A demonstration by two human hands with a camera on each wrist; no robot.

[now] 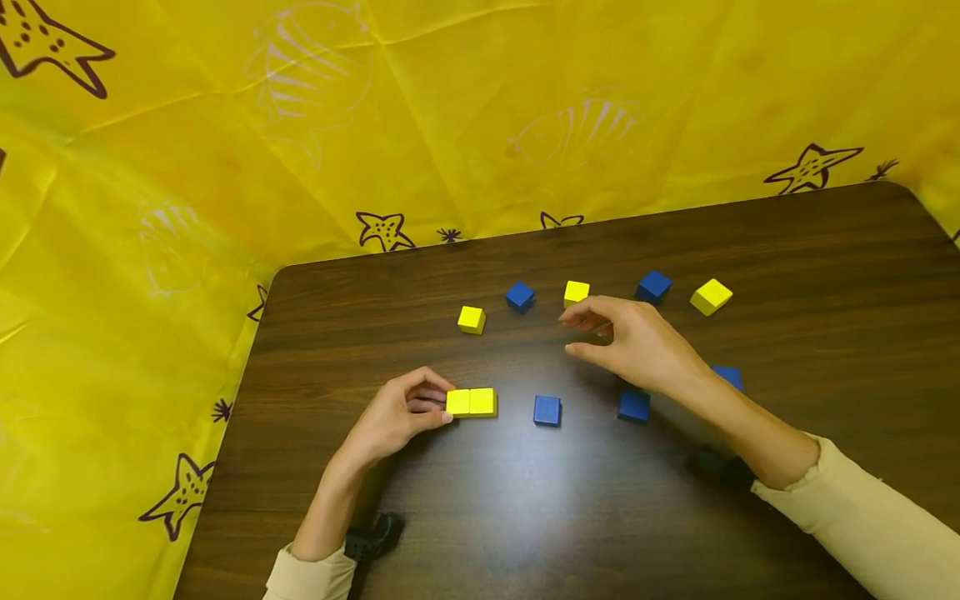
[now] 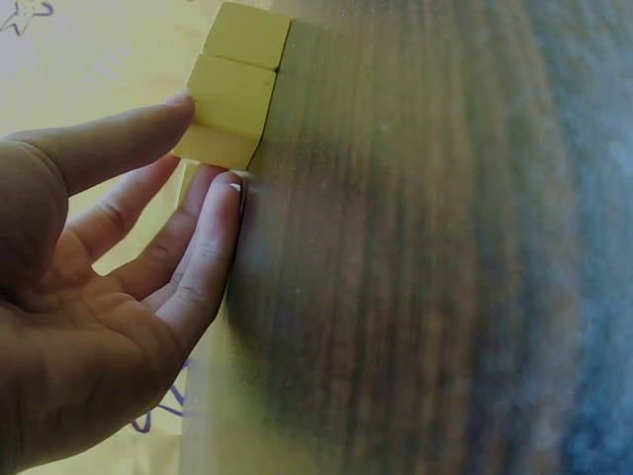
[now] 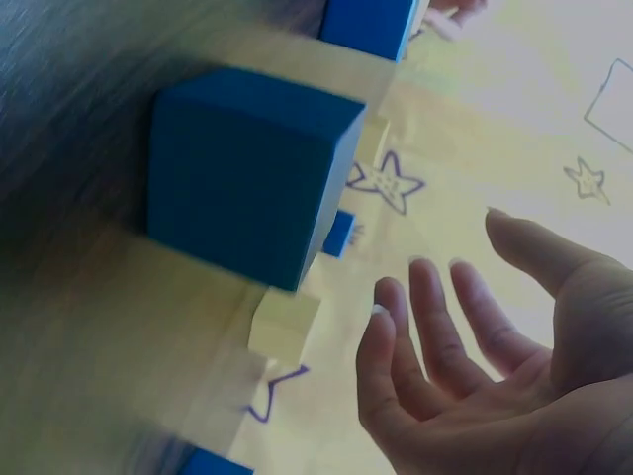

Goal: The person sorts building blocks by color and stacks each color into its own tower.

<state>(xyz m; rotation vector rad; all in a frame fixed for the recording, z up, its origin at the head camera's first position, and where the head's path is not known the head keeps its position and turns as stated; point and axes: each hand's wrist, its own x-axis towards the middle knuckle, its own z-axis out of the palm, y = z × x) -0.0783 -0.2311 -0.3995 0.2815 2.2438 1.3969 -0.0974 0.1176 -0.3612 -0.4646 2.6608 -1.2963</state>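
Two yellow cubes sit side by side, touching, at the left of the dark table. My left hand (image 1: 390,415) pinches the left yellow cube (image 1: 457,403) between thumb and fingers at its outer end; the right yellow cube (image 1: 483,402) adjoins it. In the left wrist view the thumb (image 2: 148,134) lies on that cube's side. My right hand (image 1: 637,342) is held over the table with thumb and fingers apart and nothing between them. Its fingertips overlap a yellow cube (image 1: 576,292) in the head view. In the right wrist view a large blue cube (image 3: 237,178) stands beside the hand.
Along the back are a yellow cube (image 1: 471,320), a blue cube (image 1: 520,297), another blue cube (image 1: 654,287) and a yellow cube (image 1: 711,297). Nearer are a blue cube (image 1: 547,411), one below the right wrist (image 1: 634,407) and one partly hidden by the forearm (image 1: 727,377). Yellow cloth (image 1: 450,125) hangs behind.
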